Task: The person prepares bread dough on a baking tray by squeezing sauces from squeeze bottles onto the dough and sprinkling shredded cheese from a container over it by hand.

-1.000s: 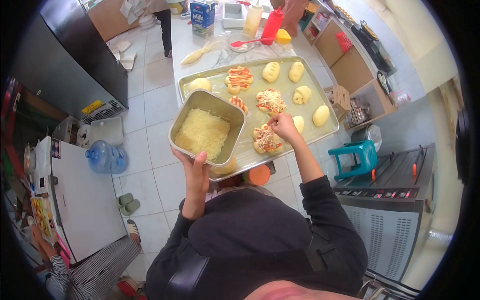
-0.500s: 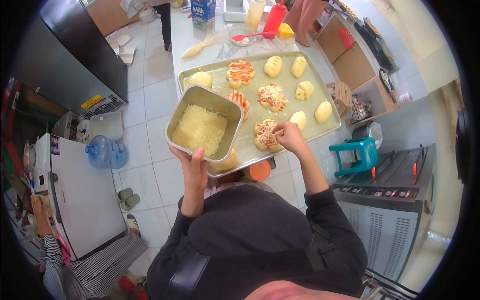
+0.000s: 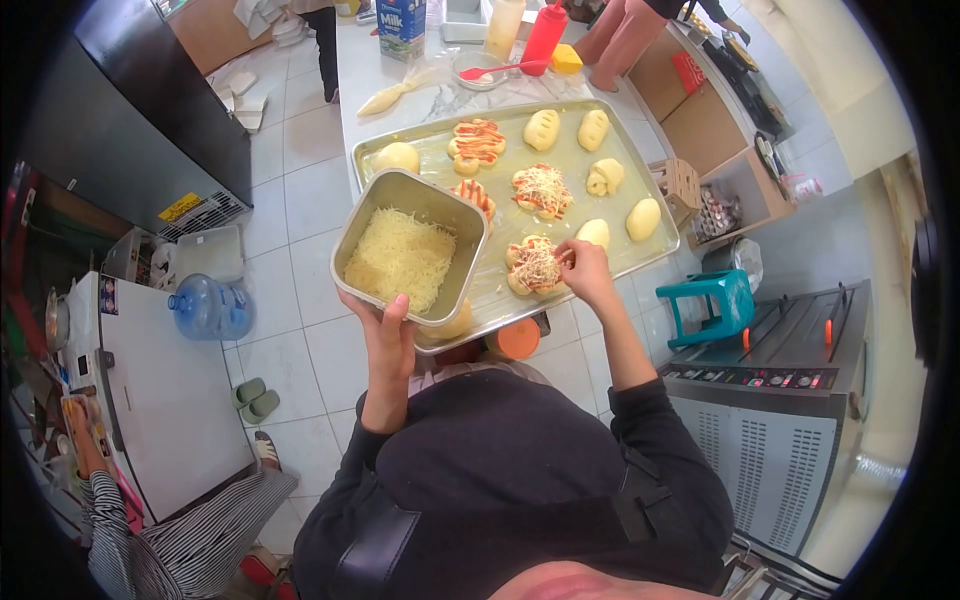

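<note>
My left hand [image 3: 382, 335] grips a square metal pan [image 3: 350, 255] by its near side and tilts it toward me. A heap of grated cheese [image 3: 400, 262] lies inside. With fingertips pinched together, my right hand [image 3: 590, 275] is at the right edge of a flower-shaped dough bun [image 3: 532, 268] topped with red sauce and cheese. Whatever the pinch holds is too small to make out. Both stand over a large baking tray [image 3: 640, 262]. Another cheese-topped bun [image 3: 541, 192] lies behind, and a sauce-striped bun [image 3: 477, 143] sits farther back. The metal pan partly hides another striped bun [image 3: 476, 198].
Several plain dough pieces [image 3: 643, 219] share the tray. Beyond it are a piping bag [image 3: 392, 96], a milk carton [image 3: 402, 30], a red squeeze bottle [image 3: 545, 38] and a bowl with a red spatula [image 3: 482, 72]. A teal stool [image 3: 712, 305] stands at right. Other people are nearby.
My right hand has shifted slightly right, from over the near flower-shaped bun to its edge. The left hand and metal pan stay almost in place.
</note>
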The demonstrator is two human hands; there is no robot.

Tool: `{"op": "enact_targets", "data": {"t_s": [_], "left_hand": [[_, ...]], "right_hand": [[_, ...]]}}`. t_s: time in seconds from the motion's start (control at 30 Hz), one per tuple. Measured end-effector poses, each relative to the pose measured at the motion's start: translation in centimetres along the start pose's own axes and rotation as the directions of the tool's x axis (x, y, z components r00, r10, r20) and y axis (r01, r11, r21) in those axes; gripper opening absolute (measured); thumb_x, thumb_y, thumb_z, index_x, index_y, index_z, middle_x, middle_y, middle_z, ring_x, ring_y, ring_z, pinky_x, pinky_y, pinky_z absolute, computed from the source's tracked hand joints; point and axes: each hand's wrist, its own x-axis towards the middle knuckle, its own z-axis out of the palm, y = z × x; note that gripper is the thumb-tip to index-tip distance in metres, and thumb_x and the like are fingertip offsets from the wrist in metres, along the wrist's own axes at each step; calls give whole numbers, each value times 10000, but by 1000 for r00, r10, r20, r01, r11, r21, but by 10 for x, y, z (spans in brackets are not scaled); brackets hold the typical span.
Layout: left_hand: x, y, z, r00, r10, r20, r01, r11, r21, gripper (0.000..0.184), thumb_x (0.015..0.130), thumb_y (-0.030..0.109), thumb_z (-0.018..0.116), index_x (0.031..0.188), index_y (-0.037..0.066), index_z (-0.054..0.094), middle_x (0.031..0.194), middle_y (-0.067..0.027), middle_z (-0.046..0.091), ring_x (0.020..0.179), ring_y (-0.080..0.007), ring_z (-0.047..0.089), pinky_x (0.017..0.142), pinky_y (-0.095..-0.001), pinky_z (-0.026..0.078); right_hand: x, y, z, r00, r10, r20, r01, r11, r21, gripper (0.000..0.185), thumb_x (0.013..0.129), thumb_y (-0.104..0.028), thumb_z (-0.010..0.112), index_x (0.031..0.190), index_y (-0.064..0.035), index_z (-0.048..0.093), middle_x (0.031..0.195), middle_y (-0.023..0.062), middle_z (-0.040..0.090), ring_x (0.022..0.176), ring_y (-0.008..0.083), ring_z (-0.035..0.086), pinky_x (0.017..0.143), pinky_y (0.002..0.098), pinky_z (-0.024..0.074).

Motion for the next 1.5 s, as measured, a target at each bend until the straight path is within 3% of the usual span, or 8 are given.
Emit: {"op": "enact_targets", "data": {"t_s": [0.17, 0.47, 0.77, 0.97, 1.07, 1.2, 1.4, 1.5], "left_hand": [[0, -1, -2, 1000, 32, 1, -32, 1000, 1, 817, 764, 67, 556, 1362, 229, 24, 1329, -102, 198, 1244, -261, 245, 934, -412, 390], [1, -1, 0, 1000, 26, 3, -26, 1000, 6, 822, 765, 74, 560, 1362, 228, 17, 1322, -105, 208, 1235, -262, 261, 922, -407, 400], [-2, -3, 0, 1000, 29, -3, -29, 1000, 3, 821, 768, 63, 555, 1364, 234, 17, 1330, -106, 204, 1241, -262, 256, 940, -419, 380], [-5, -2, -1, 999, 35, -18, -35, 999, -12, 819, 772, 46, 550, 1365, 243, 21, 1338, -106, 199, 1245, -264, 251, 955, -428, 363], [-6, 0, 0, 999, 37, -21, -38, 999, -11, 824, 771, 48, 553, 1366, 247, 20, 1339, -106, 198, 1245, -264, 251, 951, -429, 368], [-8, -1, 0, 999, 33, -25, -34, 999, -12, 830, 770, 52, 560, 1367, 248, 18, 1342, -105, 195, 1245, -265, 249, 941, -424, 379], [-9, -2, -4, 997, 71, -27, -71, 997, 1, 823, 770, 56, 562, 1365, 244, 25, 1342, -103, 194, 1248, -265, 243, 937, -422, 383], [-10, 0, -2, 997, 71, -31, -71, 997, -9, 825, 772, 54, 559, 1365, 240, 16, 1344, -104, 191, 1249, -267, 243, 940, -424, 379]], "right_hand": [[-3, 4, -11, 994, 72, 86, -78, 995, 66, 198, 637, 26, 584, 818, -29, 643, 697, 139, 632, 660, 223, 633, 623, 312, 498], [17, 15, -1, 999, 0, -54, 6, 994, 108, 156, 651, -10, 635, 807, -19, 639, 700, 136, 635, 631, 225, 623, 615, 310, 491], [34, 25, 7, 995, 82, -56, -75, 990, 123, 177, 636, 37, 608, 802, -14, 641, 737, 135, 646, 655, 219, 631, 638, 303, 498], [36, 23, 2, 999, 12, -50, -3, 983, 182, 170, 638, 19, 609, 801, -16, 643, 729, 116, 650, 646, 201, 635, 606, 295, 504], [30, -6, 0, 999, -42, 5, 40, 970, 242, 165, 632, 3, 638, 795, -22, 647, 720, 120, 645, 646, 202, 635, 592, 294, 503], [27, -24, 15, 977, -211, 18, 209, 974, 88, 154, 627, -79, 678, 771, -31, 652, 706, 128, 635, 638, 241, 626, 612, 318, 500], [19, -41, 18, 932, -362, -4, 356, 917, -182, 135, 634, -93, 657, 763, -57, 670, 731, 115, 626, 795, 284, 570, 766, 361, 453], [7, -46, 36, 829, -524, 194, 546, 833, -85, 109, 623, -58, 613, 719, -56, 665, 721, 108, 615, 819, 288, 524, 791, 361, 426]]}}
